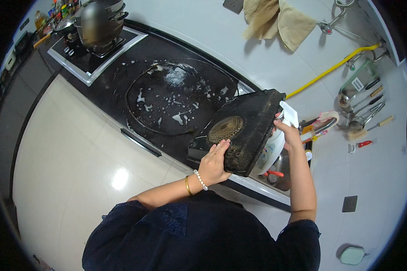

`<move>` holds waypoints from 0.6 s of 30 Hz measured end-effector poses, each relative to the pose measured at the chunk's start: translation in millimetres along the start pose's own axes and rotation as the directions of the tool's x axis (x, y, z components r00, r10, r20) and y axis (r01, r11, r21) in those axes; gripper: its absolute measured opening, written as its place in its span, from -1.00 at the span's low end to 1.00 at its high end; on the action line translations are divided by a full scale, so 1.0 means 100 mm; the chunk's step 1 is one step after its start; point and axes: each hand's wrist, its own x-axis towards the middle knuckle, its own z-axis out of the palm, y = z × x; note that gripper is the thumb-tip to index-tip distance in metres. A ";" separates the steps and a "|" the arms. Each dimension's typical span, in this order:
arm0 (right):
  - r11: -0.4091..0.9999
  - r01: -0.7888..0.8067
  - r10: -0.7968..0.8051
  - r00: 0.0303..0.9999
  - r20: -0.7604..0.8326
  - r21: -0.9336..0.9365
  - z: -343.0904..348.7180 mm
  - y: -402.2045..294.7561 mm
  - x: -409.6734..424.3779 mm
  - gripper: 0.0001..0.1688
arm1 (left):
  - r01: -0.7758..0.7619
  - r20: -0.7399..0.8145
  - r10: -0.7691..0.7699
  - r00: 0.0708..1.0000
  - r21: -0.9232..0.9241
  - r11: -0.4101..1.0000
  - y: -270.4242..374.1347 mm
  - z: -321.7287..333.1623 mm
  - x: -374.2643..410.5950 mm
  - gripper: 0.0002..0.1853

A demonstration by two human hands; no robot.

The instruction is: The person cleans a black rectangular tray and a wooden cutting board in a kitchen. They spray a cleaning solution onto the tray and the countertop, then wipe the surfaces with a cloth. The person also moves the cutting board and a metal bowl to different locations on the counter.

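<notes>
A black, stained box-like appliance part [254, 125] with a round perforated grille [226, 130] is tilted over the right end of the black countertop [115, 98]. My left hand [216, 164], with a beaded bracelet and a gold bangle at the wrist, holds its near lower edge, the fingers lying flat beside the grille. At its right side, my right hand [287, 131] grips a white spray bottle [274, 152] by the neck under the trigger head. The bottle partly hides behind the black part. White foam [178, 118] is spattered over the counter, where a dark cord or hose [127, 101] curves in a loop.
At the upper left, a large pot [100, 27] stands on the gas hob [88, 76]. A metal sink [285, 169] with a red-handled tool [274, 174] lies at the right. Beige cloths [293, 25], a yellow hose [325, 73] and kitchen utensils [356, 123] are along the wall.
</notes>
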 end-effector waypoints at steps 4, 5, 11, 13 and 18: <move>0.999 0.028 -0.030 0.993 -0.110 -0.024 -0.03 0.13 -0.14 -0.64 | -0.065 0.081 0.064 0.995 0.016 0.998 0.03 0.04 -0.04 -0.14; 0.999 0.032 -0.036 0.989 -0.143 -0.024 -0.05 0.18 -0.17 -0.63 | -0.069 0.106 0.066 0.992 0.022 0.997 0.04 0.05 -0.05 -0.14; 0.998 0.026 -0.046 0.945 -0.324 -0.065 -0.15 0.47 -0.36 -0.57 | -0.112 0.293 0.088 0.952 0.064 0.992 0.08 0.12 -0.15 -0.11; 0.998 0.001 -0.022 0.937 -0.348 -0.061 -0.23 0.59 -0.38 -0.56 | -0.138 0.292 0.115 0.949 0.057 0.989 0.06 0.19 -0.22 -0.09; 0.998 -0.024 0.002 0.940 -0.342 -0.060 -0.40 0.86 -0.41 -0.52 | -0.193 0.314 0.160 0.936 0.078 0.978 0.01 0.34 -0.41 -0.08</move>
